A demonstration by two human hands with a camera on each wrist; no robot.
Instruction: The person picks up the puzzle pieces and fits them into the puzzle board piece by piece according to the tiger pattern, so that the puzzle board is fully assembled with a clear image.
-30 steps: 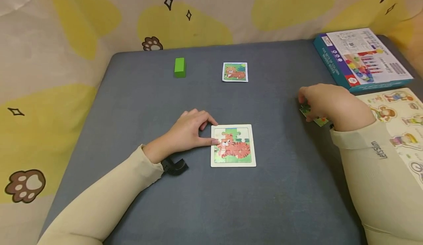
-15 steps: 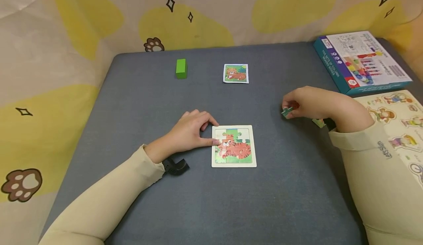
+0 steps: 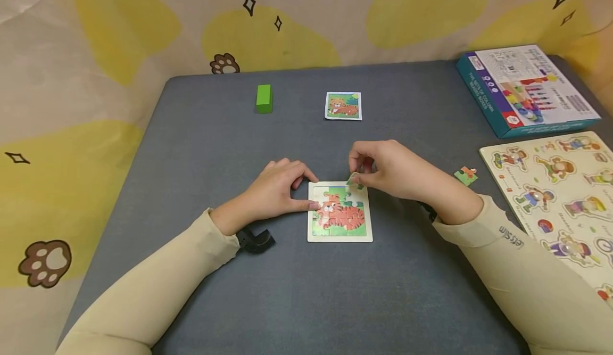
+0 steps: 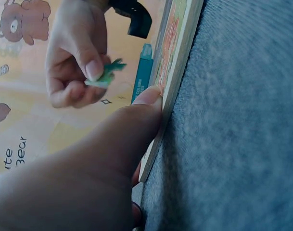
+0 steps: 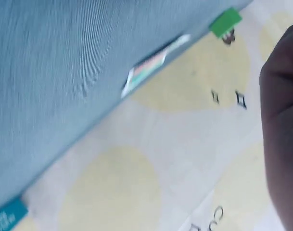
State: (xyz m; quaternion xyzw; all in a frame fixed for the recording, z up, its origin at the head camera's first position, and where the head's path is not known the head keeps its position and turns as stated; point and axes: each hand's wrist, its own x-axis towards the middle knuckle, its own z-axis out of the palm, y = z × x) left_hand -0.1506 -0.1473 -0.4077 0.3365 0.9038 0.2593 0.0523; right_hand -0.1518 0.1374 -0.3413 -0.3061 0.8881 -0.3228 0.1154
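A square wooden puzzle tray [image 3: 340, 238] lies on the table, its tiger picture partly filled in and bare spots near the top. My left hand [image 3: 268, 192] rests at its left side, the thumb straight on the frame and the index finger touching the upper left corner. Between thumb and fingers, my right hand [image 3: 390, 168] pinches a green jigsaw piece [image 3: 355, 180] over the tray's upper right corner. That piece [image 4: 104, 77] looks tilted and raised in the left wrist view. In the right wrist view only part of the right hand [image 5: 286, 125] shows, without the piece.
A loose green and orange jigsaw piece [image 3: 465, 176] lies right of the right hand. Behind the tray are a tiger picture card [image 3: 343, 106] and a green block [image 3: 264, 99]. A box [image 3: 527, 91] and a figure puzzle board [image 3: 503, 171] occupy the right side.
My right hand has picked up a green jigsaw piece on the right and carried it left to the tray, leaving another piece behind. The left hand stays on the tray.
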